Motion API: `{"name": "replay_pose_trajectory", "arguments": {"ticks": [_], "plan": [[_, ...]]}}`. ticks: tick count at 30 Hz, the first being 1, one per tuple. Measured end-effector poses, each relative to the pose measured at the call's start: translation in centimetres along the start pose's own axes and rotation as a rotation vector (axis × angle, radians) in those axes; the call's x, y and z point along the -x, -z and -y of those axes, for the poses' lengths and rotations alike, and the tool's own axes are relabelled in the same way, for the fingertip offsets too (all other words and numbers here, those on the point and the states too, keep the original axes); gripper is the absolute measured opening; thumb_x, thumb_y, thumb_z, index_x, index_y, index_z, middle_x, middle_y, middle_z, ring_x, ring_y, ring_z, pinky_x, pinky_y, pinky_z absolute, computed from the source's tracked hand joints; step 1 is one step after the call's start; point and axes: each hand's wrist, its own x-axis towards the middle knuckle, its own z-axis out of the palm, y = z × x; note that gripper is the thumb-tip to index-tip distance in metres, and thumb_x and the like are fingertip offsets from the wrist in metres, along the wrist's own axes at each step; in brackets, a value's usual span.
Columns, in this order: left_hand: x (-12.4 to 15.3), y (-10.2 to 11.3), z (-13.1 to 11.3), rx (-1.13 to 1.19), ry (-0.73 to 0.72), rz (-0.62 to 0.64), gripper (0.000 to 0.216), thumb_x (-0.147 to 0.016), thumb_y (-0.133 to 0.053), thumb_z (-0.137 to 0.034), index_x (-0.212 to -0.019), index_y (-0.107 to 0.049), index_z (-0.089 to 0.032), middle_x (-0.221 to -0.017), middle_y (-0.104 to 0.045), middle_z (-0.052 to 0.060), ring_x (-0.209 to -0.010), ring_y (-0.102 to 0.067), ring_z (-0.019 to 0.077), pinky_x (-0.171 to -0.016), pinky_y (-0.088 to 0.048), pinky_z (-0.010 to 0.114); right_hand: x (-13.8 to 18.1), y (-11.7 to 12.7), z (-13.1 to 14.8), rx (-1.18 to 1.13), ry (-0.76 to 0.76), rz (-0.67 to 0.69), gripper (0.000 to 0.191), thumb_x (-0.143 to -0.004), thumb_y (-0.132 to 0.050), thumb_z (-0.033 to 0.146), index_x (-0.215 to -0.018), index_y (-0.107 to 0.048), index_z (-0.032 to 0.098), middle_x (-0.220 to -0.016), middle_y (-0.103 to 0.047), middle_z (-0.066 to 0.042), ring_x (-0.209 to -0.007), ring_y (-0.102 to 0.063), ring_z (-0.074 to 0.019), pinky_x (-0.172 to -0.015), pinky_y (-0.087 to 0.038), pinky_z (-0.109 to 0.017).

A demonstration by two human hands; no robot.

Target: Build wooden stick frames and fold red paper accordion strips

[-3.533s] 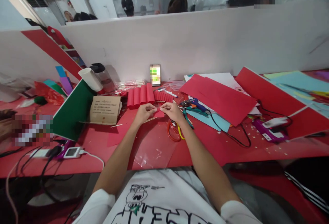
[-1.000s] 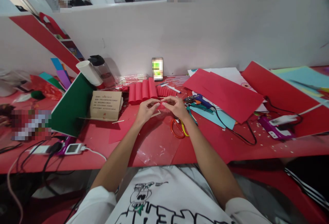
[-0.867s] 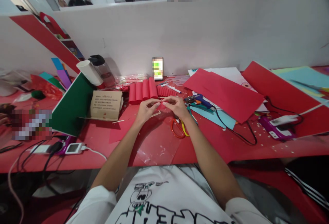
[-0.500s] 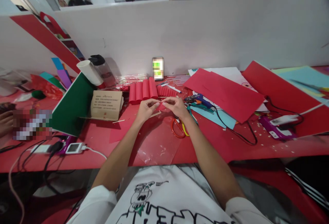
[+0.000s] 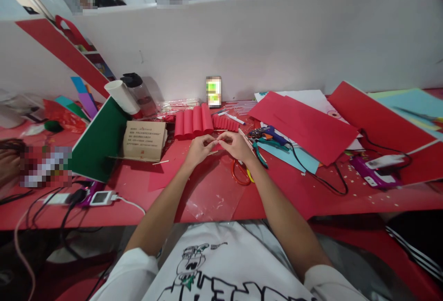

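Observation:
My left hand and my right hand meet over the middle of the red table, fingers pinched together and tips touching. Whatever is between them is too small to make out; a bit of red shows there, against red paper. Just beyond the fingers lie large red paper rolls in a row and a row of smaller red rolls. Orange-handled scissors lie partly under my right wrist. Pliers with teal handles and a blue glue gun are to the right of that hand.
A lit phone leans on the white partition. At left stand a cardboard box, a green board and a bottle. Red sheets, a cable and a purple power strip lie at right. Another person's hand is far left.
My fingertips have drawn closer together and now touch, with my left hand slightly further right. The view has shifted a little; the table things stay put.

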Motion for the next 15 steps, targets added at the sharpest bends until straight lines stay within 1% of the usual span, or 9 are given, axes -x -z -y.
{"name": "replay_pose_trajectory", "arguments": {"ticks": [4, 7, 11, 13, 15], "plan": [[0.0, 0.2, -0.3, -0.009, 0.018, -0.019, 0.027, -0.086, -0.065, -0.041, -0.083, -0.074, -0.016, -0.068, -0.069, 0.001, -0.059, -0.056, 0.0130, -0.058, -0.039, 0.025, -0.1, -0.2, -0.2, -0.082, -0.028, 0.007, 0.016, -0.084, -0.064, 0.033, -0.087, -0.070, 0.018, -0.088, -0.074, -0.006, -0.083, -0.068, -0.0196, -0.079, -0.053, -0.033], [0.0, 0.3, -0.5, 0.025, 0.018, -0.048, 0.024, -0.084, -0.067, -0.039, -0.082, -0.075, -0.016, -0.073, -0.072, 0.003, -0.063, -0.060, 0.0144, -0.062, -0.044, 0.026, -0.3, -0.1, -0.7, -0.150, -0.068, -0.002, 0.018, -0.082, -0.067, 0.035, -0.087, -0.068, 0.018, -0.086, -0.072, -0.005, -0.079, -0.066, -0.0185, -0.077, -0.052, -0.032], [-0.1, 0.0, -0.3, 0.093, 0.034, -0.051, 0.024, -0.084, -0.068, -0.038, -0.087, -0.077, -0.016, -0.084, -0.077, 0.006, -0.074, -0.067, 0.0177, -0.070, -0.050, 0.028, -0.4, 0.2, -1.3, -0.127, -0.098, -0.054, 0.015, -0.080, -0.066, 0.033, -0.080, -0.064, 0.018, -0.076, -0.069, -0.003, -0.070, -0.063, -0.0177, -0.068, -0.050, -0.031], [-0.2, -0.1, 0.0, 0.108, 0.044, -0.044, 0.025, -0.084, -0.068, -0.040, -0.089, -0.077, -0.016, -0.085, -0.077, 0.006, -0.074, -0.067, 0.0182, -0.069, -0.050, 0.028, -0.5, 0.2, -1.5, -0.103, -0.098, -0.105, 0.012, -0.078, -0.065, 0.031, -0.077, -0.062, 0.019, -0.073, -0.068, -0.003, -0.069, -0.062, -0.0179, -0.066, -0.049, -0.031], [-0.3, 0.0, 0.4, 0.107, 0.054, -0.042, 0.027, -0.084, -0.068, -0.041, -0.088, -0.077, -0.016, -0.082, -0.076, 0.005, -0.071, -0.066, 0.0175, -0.066, -0.049, 0.028, -0.5, 0.1, -1.6, -0.082, -0.093, -0.127, 0.010, -0.078, -0.064, 0.029, -0.076, -0.061, 0.019, -0.071, -0.067, -0.002, -0.069, -0.061, -0.0178, -0.066, -0.049, -0.031]]}}
